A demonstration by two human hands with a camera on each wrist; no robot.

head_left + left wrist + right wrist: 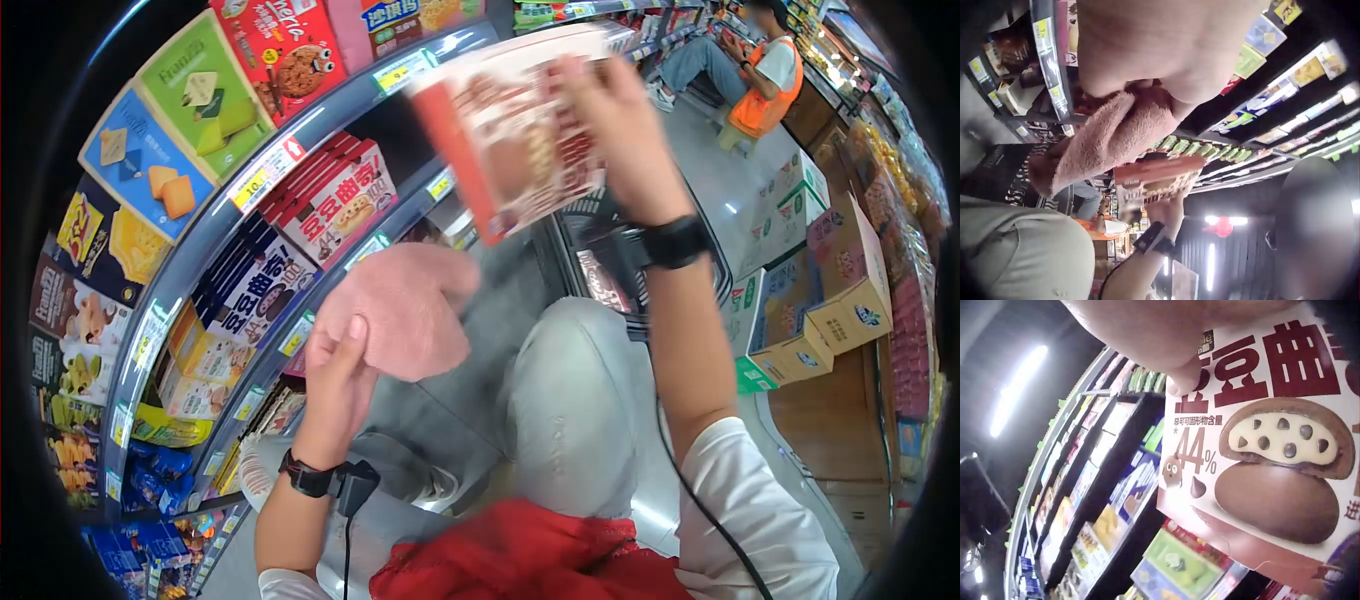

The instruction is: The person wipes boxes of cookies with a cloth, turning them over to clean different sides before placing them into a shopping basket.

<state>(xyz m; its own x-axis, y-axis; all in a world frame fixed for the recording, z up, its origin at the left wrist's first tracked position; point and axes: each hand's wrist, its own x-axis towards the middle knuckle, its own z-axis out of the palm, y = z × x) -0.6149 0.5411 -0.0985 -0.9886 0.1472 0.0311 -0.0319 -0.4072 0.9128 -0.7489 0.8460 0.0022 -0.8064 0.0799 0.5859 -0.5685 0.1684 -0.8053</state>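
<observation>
My right hand [630,145] grips a white and reddish-brown cookie box [520,130] by its edge, raised in front of the shelves and blurred in the head view. On the box front [1272,450], the right wrist view shows a chocolate-coated cookie with chips and "44%". Lower and to the left, my left hand [338,375] pinches a pink fluffy cloth [405,310], the thumb on its near side. In the left wrist view the cloth [1107,140] hangs folded from the fingers, the box beyond it.
Shelves with price rails [265,175] curve along the left, stocked with cookie boxes [335,195]. A black basket [600,275] stands on the floor beyond my knee [570,400]. Open cartons [800,320] are at the right. A person in an orange vest [770,95] sits farther back.
</observation>
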